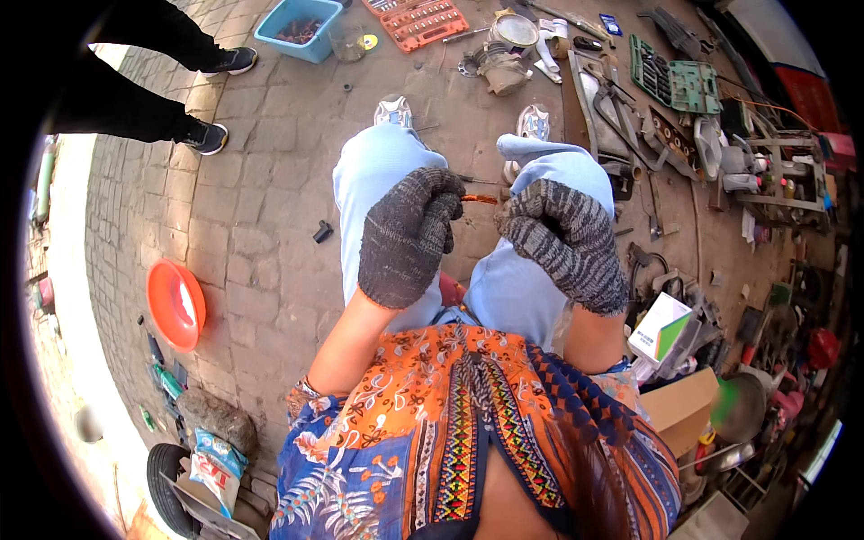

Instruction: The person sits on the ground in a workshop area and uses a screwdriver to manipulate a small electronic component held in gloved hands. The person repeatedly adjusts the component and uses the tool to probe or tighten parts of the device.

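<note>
Both of my hands wear dark grey knitted gloves and are raised over my knees. Between them stretches a short, copper-coloured twisted wire (479, 199). My left hand (409, 236) is closed at its left end, fingers curled in. A thin dark rod-like bit shows just above the wire by those fingers; I cannot make out what it is. My right hand (569, 241) pinches the wire's right end, its fingers folded. The ends of the wire are hidden inside the gloves.
An orange basin (176, 305) sits on the brick paving at left. Ahead are a blue tub (298, 29), an orange socket set (416, 22) and a motor-like metal part (498, 68). Tools and a green case (693, 87) crowd the right. Another person's legs (135, 99) stand at upper left.
</note>
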The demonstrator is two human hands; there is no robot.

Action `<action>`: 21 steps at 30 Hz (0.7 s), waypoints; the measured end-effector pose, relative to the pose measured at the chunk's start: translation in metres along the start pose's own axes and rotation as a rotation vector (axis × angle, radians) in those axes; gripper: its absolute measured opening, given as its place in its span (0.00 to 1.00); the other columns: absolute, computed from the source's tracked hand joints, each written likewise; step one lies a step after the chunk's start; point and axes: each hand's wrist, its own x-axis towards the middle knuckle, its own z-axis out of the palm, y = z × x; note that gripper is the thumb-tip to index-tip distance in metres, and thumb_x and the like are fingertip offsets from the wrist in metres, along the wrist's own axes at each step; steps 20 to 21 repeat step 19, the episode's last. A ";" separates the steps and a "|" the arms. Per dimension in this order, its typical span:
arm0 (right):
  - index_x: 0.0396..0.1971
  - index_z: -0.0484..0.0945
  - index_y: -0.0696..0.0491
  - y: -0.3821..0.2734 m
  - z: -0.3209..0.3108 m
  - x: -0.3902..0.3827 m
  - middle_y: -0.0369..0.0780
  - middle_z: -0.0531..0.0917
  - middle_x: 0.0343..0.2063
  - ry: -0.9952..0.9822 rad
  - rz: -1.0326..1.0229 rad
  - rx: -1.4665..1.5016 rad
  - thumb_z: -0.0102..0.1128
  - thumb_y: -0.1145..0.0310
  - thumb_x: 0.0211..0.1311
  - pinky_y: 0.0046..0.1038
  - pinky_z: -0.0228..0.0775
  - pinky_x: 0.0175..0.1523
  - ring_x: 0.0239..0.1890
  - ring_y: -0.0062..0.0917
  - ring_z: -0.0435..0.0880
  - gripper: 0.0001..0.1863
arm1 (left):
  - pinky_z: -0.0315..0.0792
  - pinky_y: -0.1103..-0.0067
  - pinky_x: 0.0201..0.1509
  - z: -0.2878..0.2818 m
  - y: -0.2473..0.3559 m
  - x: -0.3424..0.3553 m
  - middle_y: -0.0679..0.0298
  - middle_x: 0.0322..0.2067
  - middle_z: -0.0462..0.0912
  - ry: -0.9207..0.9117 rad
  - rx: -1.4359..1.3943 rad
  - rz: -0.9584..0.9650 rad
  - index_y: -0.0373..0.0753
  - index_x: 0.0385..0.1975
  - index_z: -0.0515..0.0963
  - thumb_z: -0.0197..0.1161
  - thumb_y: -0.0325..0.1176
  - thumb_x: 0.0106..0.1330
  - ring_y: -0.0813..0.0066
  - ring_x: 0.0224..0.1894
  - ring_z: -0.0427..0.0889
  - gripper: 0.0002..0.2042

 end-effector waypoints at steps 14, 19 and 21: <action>0.35 0.77 0.59 0.000 0.002 0.008 0.37 0.81 0.29 -0.078 0.023 -0.137 0.61 0.74 0.55 0.21 0.70 0.39 0.32 0.17 0.78 0.08 | 0.66 0.87 0.21 0.001 0.003 0.010 0.65 0.24 0.77 0.086 -0.087 -0.076 0.32 0.38 0.74 0.51 0.24 0.65 0.83 0.18 0.72 0.06; 0.35 0.76 0.57 0.022 0.001 -0.003 0.37 0.82 0.29 -0.173 0.084 -0.210 0.63 0.73 0.54 0.23 0.71 0.42 0.34 0.20 0.79 0.09 | 0.66 0.88 0.18 -0.018 0.017 0.008 0.59 0.27 0.79 -0.129 -0.652 -0.250 0.35 0.42 0.74 0.57 0.31 0.63 0.79 0.16 0.73 0.10; 0.35 0.76 0.57 0.022 0.001 -0.003 0.37 0.82 0.29 -0.173 0.084 -0.210 0.63 0.73 0.54 0.23 0.71 0.42 0.34 0.20 0.79 0.09 | 0.66 0.88 0.18 -0.018 0.017 0.008 0.59 0.27 0.79 -0.129 -0.652 -0.250 0.35 0.42 0.74 0.57 0.31 0.63 0.79 0.16 0.73 0.10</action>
